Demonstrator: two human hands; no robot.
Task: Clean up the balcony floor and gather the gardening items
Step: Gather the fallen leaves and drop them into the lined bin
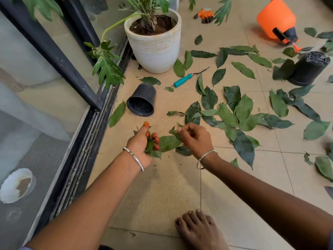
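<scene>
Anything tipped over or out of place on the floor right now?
Yes. One black pot lies on its side by the white planter, a second black pot is overturned at right, the orange sprayer lies toppled, and loose leaves litter the tiles.

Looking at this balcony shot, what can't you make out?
Head view, left hand: its curled fingers cover the bunch of leaves, so the count is hidden.
Head view, right hand: its back faces the camera; beyond the pinched leaf, its palm is hidden.
Head view, potted plant: upper foliage cut off by the frame's top edge.
Head view, orange glove: far and small; details unclear.
</scene>
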